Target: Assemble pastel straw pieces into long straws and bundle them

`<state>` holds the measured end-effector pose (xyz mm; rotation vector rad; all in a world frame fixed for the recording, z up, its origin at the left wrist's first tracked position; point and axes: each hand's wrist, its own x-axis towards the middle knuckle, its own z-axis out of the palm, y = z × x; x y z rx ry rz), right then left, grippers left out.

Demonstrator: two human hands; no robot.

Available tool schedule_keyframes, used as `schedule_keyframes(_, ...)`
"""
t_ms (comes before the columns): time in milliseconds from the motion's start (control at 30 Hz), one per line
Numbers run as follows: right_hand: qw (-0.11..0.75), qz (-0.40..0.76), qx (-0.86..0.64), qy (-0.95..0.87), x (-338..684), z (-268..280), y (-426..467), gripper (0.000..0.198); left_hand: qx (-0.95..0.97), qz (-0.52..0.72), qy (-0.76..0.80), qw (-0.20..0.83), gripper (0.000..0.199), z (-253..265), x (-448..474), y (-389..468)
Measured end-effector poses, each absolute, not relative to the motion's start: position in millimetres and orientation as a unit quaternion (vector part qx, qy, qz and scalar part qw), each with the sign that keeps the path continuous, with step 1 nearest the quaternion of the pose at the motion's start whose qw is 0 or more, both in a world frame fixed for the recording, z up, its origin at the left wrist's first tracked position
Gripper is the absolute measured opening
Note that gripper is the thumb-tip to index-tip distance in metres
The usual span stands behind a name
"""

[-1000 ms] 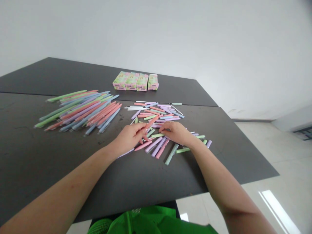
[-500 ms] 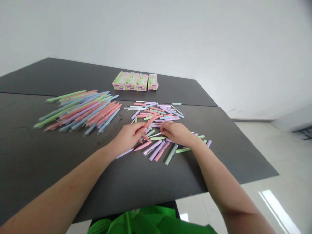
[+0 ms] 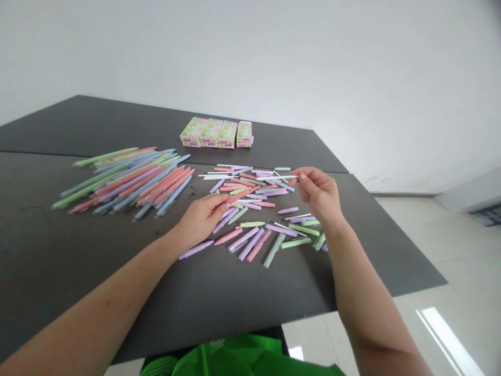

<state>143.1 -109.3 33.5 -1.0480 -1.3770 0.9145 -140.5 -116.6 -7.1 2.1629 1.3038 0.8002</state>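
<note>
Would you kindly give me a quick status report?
Left hand pinching pink barrel. Right hand lifted, pinching white refill. Loose parts scattered between.

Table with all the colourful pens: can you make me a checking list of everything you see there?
Surface: dark table, two tops pushed together, seam visible.
Job's things: thin white refill pinched in the right hand, lifted above the loose parts; pink barrel in the left hand.
Clutter: pile of finished pens on the left; four small boxes in a row at the back.
Grippers: both hands closed on their parts.
Cables: nothing seen.
Surroundings: white wall, shiny floor on the right, green cloth at the bottom edge.
</note>
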Motion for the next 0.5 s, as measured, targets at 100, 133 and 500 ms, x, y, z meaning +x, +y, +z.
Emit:
schedule_keyframes(100, 0.574, 0.371, -0.430, -0.590, 141.5, 37.0, -113.5, 0.022, 0.792, 0.295, 0.475, 0.246, 0.037, -7.8, -141.1, -115.6)
schedule_keyframes(133, 0.573, 0.365, -0.428, -0.597, 141.0, 37.6, -114.7, 0.021, 0.792, 0.293, 0.475, 0.247, 0.037, -7.9, -141.3, -115.4)
schedule_keyframes(500, 0.507, 0.368, -0.436, -0.646, 138.6, 39.2, -118.5, 0.024, 0.805, 0.290, 0.457, 0.241, 0.035, -10.1, -141.8, -114.9)
